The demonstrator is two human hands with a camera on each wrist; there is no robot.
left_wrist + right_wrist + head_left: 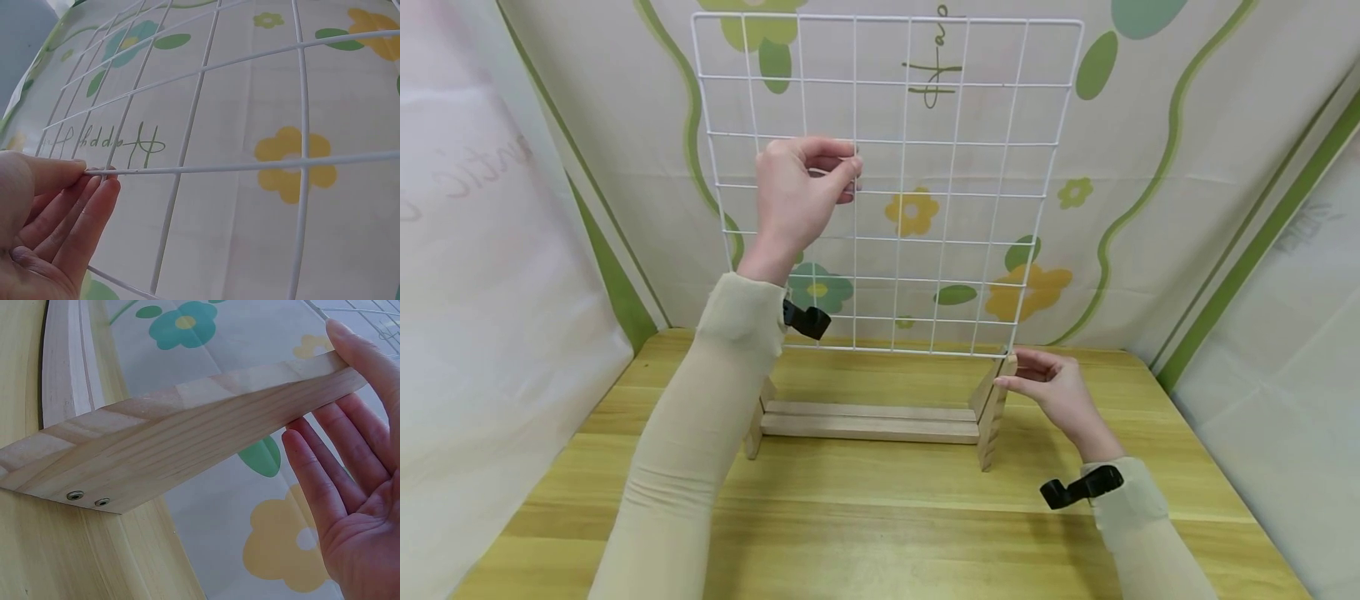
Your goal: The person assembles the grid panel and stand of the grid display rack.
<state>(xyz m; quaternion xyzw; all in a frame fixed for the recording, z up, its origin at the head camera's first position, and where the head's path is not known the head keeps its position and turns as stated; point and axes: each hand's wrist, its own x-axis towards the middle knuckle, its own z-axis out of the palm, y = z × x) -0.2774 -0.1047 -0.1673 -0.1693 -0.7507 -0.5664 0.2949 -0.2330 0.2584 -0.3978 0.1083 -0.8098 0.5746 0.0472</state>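
Note:
A white wire grid panel (910, 18) stands upright, its bottom wire level with the top of a pale wooden stand (868, 427). My left hand (797, 187) pinches a wire of the panel left of its middle, thumb against fingertips; the left wrist view shows this pinch on the grid wire (304, 162) close up. Lower down at the right, my right hand (1060, 396) grips the upper end of the stand's right side piece. In the right wrist view the thumb lies on that wooden side piece (187, 431), with fingers on its other side. The panel's lower left corner is hidden by the left arm.
The stand sits on a wood-grain table (880, 517). Behind the panel hangs a white curtain (842, 50) with flowers and green leaves. Fabric walls close off the left and right sides. Two bolt heads (75, 495) show low on the side piece.

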